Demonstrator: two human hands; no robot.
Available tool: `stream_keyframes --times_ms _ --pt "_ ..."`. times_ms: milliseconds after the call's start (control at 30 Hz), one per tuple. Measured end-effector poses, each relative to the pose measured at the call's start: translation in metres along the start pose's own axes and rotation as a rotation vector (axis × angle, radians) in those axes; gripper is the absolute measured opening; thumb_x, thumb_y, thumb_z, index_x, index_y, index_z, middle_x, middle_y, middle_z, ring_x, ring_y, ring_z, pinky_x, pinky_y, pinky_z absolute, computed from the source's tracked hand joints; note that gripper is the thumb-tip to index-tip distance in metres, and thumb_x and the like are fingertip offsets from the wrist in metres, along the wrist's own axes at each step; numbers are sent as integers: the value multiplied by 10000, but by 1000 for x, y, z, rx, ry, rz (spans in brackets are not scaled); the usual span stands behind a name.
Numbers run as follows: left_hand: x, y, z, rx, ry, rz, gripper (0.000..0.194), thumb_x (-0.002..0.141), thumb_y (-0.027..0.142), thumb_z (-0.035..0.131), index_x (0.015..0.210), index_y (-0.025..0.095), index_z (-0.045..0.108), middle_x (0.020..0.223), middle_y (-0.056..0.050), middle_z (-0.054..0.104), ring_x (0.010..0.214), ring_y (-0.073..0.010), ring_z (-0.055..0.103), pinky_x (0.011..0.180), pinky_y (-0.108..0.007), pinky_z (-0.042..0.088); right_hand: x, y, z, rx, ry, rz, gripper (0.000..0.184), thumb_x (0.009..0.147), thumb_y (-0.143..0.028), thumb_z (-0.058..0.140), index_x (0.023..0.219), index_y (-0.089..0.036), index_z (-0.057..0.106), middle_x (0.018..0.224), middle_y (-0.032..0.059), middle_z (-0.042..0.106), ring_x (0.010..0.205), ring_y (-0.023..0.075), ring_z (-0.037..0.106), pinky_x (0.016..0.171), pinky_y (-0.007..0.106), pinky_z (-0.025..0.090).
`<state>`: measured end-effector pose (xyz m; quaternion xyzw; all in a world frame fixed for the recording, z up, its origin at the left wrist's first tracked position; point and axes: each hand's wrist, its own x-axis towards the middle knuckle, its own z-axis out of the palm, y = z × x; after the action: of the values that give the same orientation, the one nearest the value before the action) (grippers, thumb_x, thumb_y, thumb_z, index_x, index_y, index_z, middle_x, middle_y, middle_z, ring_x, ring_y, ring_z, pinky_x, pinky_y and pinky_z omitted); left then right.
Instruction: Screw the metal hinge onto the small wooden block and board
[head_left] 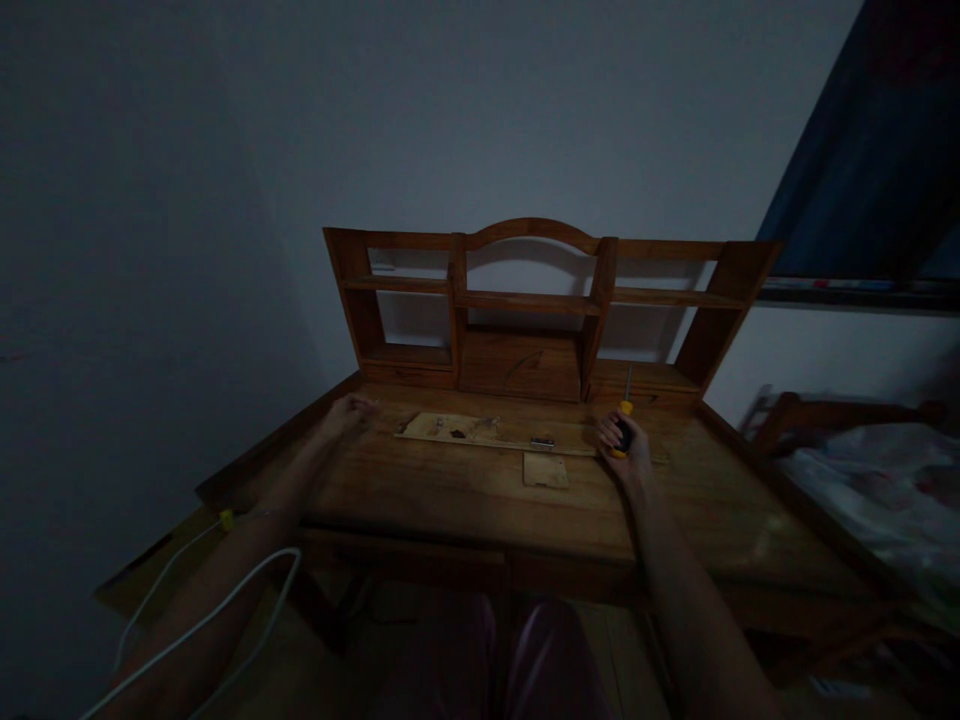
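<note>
My right hand [630,450] is wrapped round the yellow and black handle of a screwdriver [625,410], its metal shaft pointing up. Beneath and to the left of that hand, a long strip of light wood [431,427] lies across the desk, rough at its left part. A small metal piece [541,442] rests on the strip. Just in front lies a small square wooden piece [545,470]. Over the left side of the desk, my left hand [345,414] has its fingertips drawn together; anything between them is too small and dark to make out.
A wooden shelf unit [531,298] stands along the back of the wooden desk [435,500]. A white cable [202,622] loops across my left forearm, near a small yellow piece [226,519]. Plastic-covered things [885,480] lie at the right. The room is dim.
</note>
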<state>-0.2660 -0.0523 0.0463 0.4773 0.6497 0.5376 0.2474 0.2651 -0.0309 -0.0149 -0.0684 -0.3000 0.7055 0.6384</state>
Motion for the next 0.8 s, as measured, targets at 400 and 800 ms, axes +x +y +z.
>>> stream_keyframes --times_ms 400,800 --pt "-67 49 260 -567 -520 219 325 771 433 752 943 178 646 967 -69 679 841 -162 629 728 -270 511 -9 -7 6 -185 64 -37 285 789 -416 551 975 -201 559 588 -72 378 419 70 299 352 171 289" --pt "-92 40 277 -436 -651 422 371 889 300 605 1244 192 601 917 -34 688 912 -157 662 858 -273 493 -4 42 20 -1502 172 -205 461 636 -465 813 923 -235 535 753 -24 572 648 149 504 545 247 380"
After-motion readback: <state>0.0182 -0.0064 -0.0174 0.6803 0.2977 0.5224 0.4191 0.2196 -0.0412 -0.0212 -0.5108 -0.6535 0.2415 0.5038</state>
